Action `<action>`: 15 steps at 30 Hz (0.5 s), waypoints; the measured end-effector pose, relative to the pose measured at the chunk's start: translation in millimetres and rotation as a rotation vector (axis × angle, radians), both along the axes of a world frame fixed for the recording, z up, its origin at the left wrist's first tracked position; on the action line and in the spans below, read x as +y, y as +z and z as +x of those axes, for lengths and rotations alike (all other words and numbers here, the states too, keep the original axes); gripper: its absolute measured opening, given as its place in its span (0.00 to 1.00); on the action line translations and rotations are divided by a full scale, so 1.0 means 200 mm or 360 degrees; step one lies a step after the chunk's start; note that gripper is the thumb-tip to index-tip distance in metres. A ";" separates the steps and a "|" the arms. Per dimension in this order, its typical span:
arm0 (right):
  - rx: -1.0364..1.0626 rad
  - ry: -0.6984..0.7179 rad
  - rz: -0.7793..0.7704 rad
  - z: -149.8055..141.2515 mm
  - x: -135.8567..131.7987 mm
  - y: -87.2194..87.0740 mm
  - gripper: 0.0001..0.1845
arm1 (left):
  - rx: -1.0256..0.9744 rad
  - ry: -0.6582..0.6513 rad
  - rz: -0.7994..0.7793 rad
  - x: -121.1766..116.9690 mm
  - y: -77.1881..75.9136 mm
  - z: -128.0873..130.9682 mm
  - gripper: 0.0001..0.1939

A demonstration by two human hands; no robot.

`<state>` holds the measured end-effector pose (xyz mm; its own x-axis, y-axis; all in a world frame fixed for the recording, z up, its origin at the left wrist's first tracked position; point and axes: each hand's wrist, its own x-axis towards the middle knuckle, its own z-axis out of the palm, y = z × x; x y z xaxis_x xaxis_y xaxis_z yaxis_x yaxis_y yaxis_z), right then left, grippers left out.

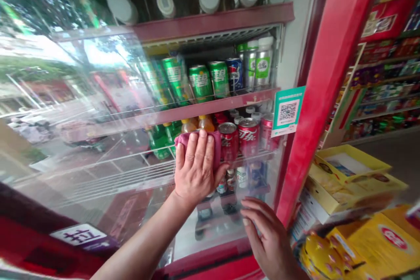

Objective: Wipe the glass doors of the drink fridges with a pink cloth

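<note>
My left hand [194,168] holds a folded pink cloth [217,146] flat against the glass door [108,170] of a drinks fridge. Its fingers point upward and its thumb reaches out to the right past the cloth. Lower down and to the right, my right hand [267,238] is near the glass with its fingers loosely bent and apart, holding nothing. Whether its fingertips touch the glass I cannot tell. Behind the door, close to the cloth, stand red cans [248,136] and green bottles [159,142].
Red framing [331,61] borders the glass on the right, beside a teal QR sticker [288,111]. Green cans [200,83] fill a shelf inside. Yellow cartons [354,164] are stacked at right, near stocked store shelves [390,70]. Street reflections blur the left glass.
</note>
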<state>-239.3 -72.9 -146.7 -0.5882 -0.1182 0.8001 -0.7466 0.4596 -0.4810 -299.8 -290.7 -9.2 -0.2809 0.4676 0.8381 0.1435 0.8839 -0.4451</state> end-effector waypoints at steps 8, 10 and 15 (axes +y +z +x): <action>0.0079 0.0169 0.0124 0.05 -0.29 0.06 0.13 | 0.0036 0.0102 0.0092 -0.40 0.03 0.14 0.53; 0.0100 0.0200 0.0141 0.07 -0.36 0.06 0.12 | 0.0047 0.0108 0.0109 -0.50 0.03 0.18 0.53; 0.0110 0.0256 0.0150 0.13 -0.53 0.08 0.13 | 0.0109 0.0132 0.0144 -0.76 0.02 0.27 0.53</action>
